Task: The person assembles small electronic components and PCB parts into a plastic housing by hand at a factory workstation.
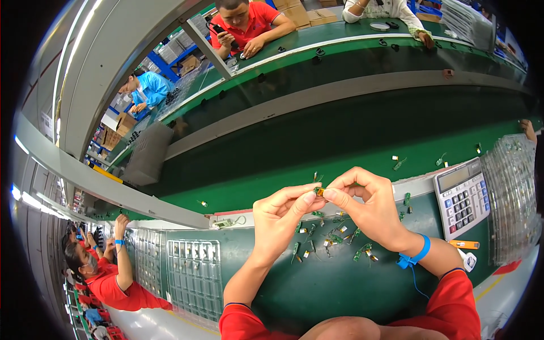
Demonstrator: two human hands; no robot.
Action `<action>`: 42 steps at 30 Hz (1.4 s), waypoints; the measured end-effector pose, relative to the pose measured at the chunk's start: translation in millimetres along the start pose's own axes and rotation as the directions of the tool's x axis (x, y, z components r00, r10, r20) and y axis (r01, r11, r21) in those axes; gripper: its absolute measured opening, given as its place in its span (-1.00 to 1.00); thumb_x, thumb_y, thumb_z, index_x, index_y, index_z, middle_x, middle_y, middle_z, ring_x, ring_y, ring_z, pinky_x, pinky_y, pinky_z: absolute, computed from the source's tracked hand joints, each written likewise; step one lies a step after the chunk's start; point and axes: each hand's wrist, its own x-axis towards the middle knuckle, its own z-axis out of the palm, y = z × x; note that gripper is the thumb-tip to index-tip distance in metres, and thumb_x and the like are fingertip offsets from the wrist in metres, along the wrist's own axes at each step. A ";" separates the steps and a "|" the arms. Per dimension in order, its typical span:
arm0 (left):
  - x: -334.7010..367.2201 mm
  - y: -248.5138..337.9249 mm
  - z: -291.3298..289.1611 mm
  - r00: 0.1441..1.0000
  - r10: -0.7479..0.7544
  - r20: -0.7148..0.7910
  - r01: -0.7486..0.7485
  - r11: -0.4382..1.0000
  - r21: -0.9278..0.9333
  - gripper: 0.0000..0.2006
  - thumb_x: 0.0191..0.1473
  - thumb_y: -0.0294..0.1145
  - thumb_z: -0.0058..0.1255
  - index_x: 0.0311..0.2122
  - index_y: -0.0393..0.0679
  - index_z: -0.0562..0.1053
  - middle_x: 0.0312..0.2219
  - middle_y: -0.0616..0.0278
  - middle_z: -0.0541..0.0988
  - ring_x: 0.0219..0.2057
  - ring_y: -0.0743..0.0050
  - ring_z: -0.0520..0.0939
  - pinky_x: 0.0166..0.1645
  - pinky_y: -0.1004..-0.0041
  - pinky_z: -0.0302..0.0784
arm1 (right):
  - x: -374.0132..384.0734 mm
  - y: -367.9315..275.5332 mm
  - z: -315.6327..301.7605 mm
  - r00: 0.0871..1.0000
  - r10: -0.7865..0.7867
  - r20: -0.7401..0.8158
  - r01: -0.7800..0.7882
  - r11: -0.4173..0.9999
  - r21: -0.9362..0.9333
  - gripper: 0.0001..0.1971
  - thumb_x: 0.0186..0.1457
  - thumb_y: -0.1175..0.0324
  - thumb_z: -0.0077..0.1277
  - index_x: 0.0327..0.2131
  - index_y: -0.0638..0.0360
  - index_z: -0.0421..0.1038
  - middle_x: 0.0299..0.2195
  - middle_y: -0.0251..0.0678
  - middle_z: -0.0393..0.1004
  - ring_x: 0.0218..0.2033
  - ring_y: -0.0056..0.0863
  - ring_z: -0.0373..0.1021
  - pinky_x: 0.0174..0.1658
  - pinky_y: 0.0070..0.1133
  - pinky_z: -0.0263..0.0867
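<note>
Both my hands meet above the near edge of the green belt, pinching one small circuit board assembly point(320, 192) with a yellow-orange part. My left hand point(281, 214) closes thumb and forefinger on its left end. From the other side my right hand point(368, 207) grips the yellow-orange part between thumb and finger. A blue strap with a cord circles my right wrist. Below my hands, several small green boards with attached silvery parts and wires point(336, 239) lie scattered on the green tabletop point(300, 294). Fingers hide most of the held piece.
Right of me lie a calculator point(463, 198), an orange-yellow cutter point(464, 245) and stacked clear trays point(513, 198). A clear compartment tray point(194, 277) sits at left. More small boards dot the belt point(255, 192). Co-workers sit at left and across; a grey metal frame point(141, 195) crosses the left.
</note>
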 end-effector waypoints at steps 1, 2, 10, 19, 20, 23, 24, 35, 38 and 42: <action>0.0 -1.0 0.3 1.000 0.031 0.007 -0.031 1.000 0.006 -0.81 0.07 -0.60 0.06 -0.17 -0.37 0.49 -0.29 0.03 0.60 -0.26 0.36 0.65 -0.11 0.46 0.60 | -0.4 1.3 0.9 1.000 0.000 -0.002 0.000 1.000 0.000 -0.91 0.04 0.51 0.13 -0.38 0.32 0.45 -0.43 -0.28 0.47 -0.37 -0.61 0.44 -0.26 -0.67 0.38; 0.1 -2.3 0.4 0.998 0.061 0.014 -0.061 0.998 0.011 -0.82 0.06 -0.61 0.07 -0.19 -0.38 0.49 -0.29 0.04 0.59 -0.26 0.36 0.65 -0.11 0.46 0.60 | -1.1 2.9 1.9 0.999 -0.042 -0.016 0.042 0.999 -0.005 -0.90 0.03 0.52 0.14 -0.38 0.33 0.45 -0.43 -0.29 0.48 -0.37 -0.61 0.44 -0.27 -0.66 0.38; 3.0 -8.5 0.8 0.996 0.086 -0.008 -0.087 0.987 -0.139 -0.89 0.04 -0.65 0.07 -0.28 -0.35 0.44 -0.36 0.09 0.58 -0.29 0.46 0.63 -0.13 0.49 0.59 | -1.4 2.6 7.8 0.841 -0.542 -0.003 0.486 0.758 -0.435 -0.77 -0.13 0.55 0.23 -0.31 0.31 0.50 -0.44 -0.27 0.49 -0.42 -0.47 0.42 -0.36 -0.60 0.34; -4.9 -2.3 0.2 0.973 0.229 0.030 -0.228 0.973 -0.024 -0.84 0.07 -0.67 0.01 -0.20 -0.40 0.42 -0.34 0.05 0.57 -0.29 0.43 0.63 -0.14 0.48 0.60 | -1.6 -2.9 2.4 0.761 -0.643 0.089 0.593 0.634 -0.496 -0.70 -0.22 0.51 0.28 -0.30 0.24 0.54 -0.42 -0.25 0.52 -0.44 -0.37 0.43 -0.39 -0.53 0.36; -5.0 -1.6 -0.4 0.968 0.246 0.056 -0.244 0.969 -0.041 -0.85 0.08 -0.67 0.00 -0.21 -0.40 0.42 -0.35 0.04 0.57 -0.28 0.41 0.63 -0.13 0.46 0.61 | -0.8 -4.5 0.7 0.766 -0.633 0.109 0.598 0.640 -0.482 -0.71 -0.21 0.51 0.28 -0.30 0.24 0.53 -0.44 -0.26 0.52 -0.44 -0.37 0.43 -0.36 -0.52 0.39; -5.1 3.0 -0.8 0.959 0.265 0.103 -0.261 0.964 -0.052 -0.86 0.07 -0.68 0.01 -0.22 -0.40 0.42 -0.34 0.02 0.57 -0.27 0.37 0.63 -0.12 0.41 0.62 | 0.2 -7.6 -0.9 0.770 -0.623 0.137 0.609 0.653 -0.450 -0.73 -0.20 0.52 0.26 -0.31 0.24 0.53 -0.46 -0.27 0.54 -0.46 -0.37 0.44 -0.29 -0.49 0.43; -4.6 3.0 -1.2 0.959 0.263 0.106 -0.259 0.964 -0.054 -0.86 0.07 -0.68 0.01 -0.22 -0.40 0.42 -0.34 0.02 0.57 -0.27 0.37 0.63 -0.12 0.41 0.62 | 0.2 -8.1 -1.4 0.771 -0.620 0.148 0.614 0.660 -0.433 -0.74 -0.20 0.52 0.25 -0.33 0.24 0.53 -0.47 -0.27 0.54 -0.47 -0.37 0.44 -0.25 -0.48 0.45; -5.5 1.2 0.5 0.969 0.206 0.138 -0.184 0.970 -0.159 -0.90 0.07 -0.70 -0.01 -0.30 -0.32 0.37 -0.35 0.04 0.50 -0.36 0.37 0.62 -0.26 0.46 0.62 | -3.3 -11.8 -3.5 0.815 -0.561 0.144 0.564 0.712 -0.418 -0.78 -0.18 0.50 0.26 -0.36 0.25 0.52 -0.46 -0.27 0.56 -0.48 -0.37 0.45 -0.25 -0.50 0.45; -4.6 2.9 -3.2 0.978 0.138 0.154 -0.113 0.980 -0.165 -0.90 0.06 -0.71 -0.01 -0.30 -0.32 0.37 -0.35 0.03 0.51 -0.37 0.36 0.62 -0.26 0.45 0.61 | -4.0 -12.0 -3.7 0.825 -0.544 0.151 0.553 0.725 -0.410 -0.78 -0.18 0.49 0.26 -0.35 0.25 0.52 -0.46 -0.27 0.56 -0.47 -0.37 0.45 -0.26 -0.51 0.45; -4.2 2.6 -0.8 0.963 0.238 0.123 -0.230 0.970 -0.076 -0.91 0.06 -0.70 0.00 -0.29 -0.33 0.39 -0.33 0.02 0.52 -0.36 0.35 0.62 -0.27 0.45 0.60 | -4.1 -34.7 -8.1 0.927 -0.321 0.191 0.368 0.875 -0.315 -0.81 -0.12 0.52 0.23 -0.35 0.26 0.52 -0.46 -0.28 0.54 -0.44 -0.45 0.47 -0.25 -0.55 0.45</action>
